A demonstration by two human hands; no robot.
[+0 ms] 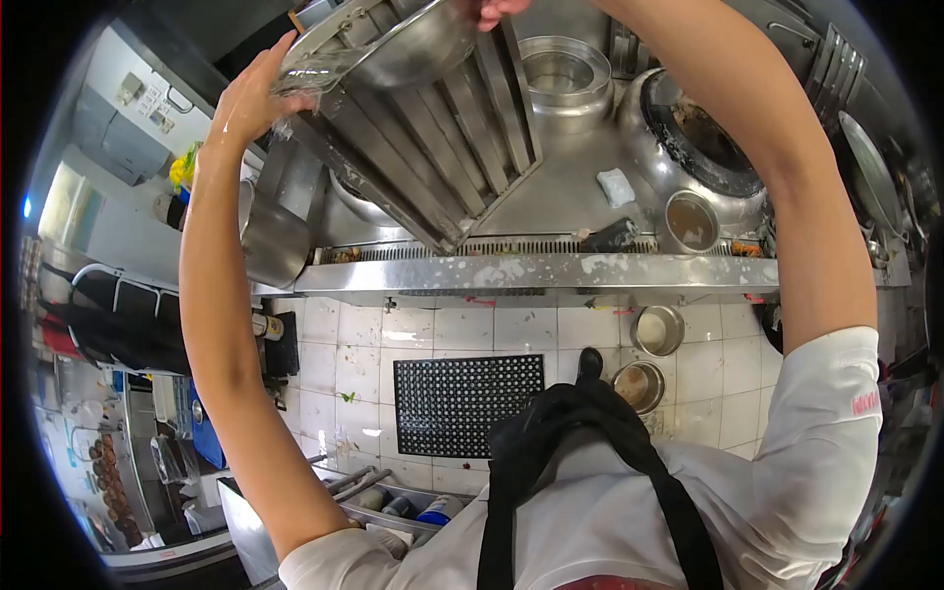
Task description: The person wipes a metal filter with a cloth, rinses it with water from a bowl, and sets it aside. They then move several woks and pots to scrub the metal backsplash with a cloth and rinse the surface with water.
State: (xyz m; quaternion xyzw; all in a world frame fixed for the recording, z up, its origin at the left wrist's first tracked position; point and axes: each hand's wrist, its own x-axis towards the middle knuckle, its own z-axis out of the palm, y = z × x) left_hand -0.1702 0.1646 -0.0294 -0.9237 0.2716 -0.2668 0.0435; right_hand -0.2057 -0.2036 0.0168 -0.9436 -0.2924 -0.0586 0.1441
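Thumb and fingers of the left hand [258,93], spread partly open, hold the upper side edge of a slatted metal panel [408,138]. Of the right hand [500,10], only a little shows at the top of the view, at the rim of a shiny metal bowl [418,49]; how tightly it closes there cannot be told. The panel stands slanted over a steel cooktop [565,197], its lowest corner near the slotted drain [536,245] at the front, probably so that the surface bears some weight while the left hand stops it tipping. The bowl is tilted in front of the panel's upper slats, with clear liquid (water, by its look) between it and the left hand. Farther right, a small pot [668,230] of brownish liquid sits near the front edge, likely for easy reach.
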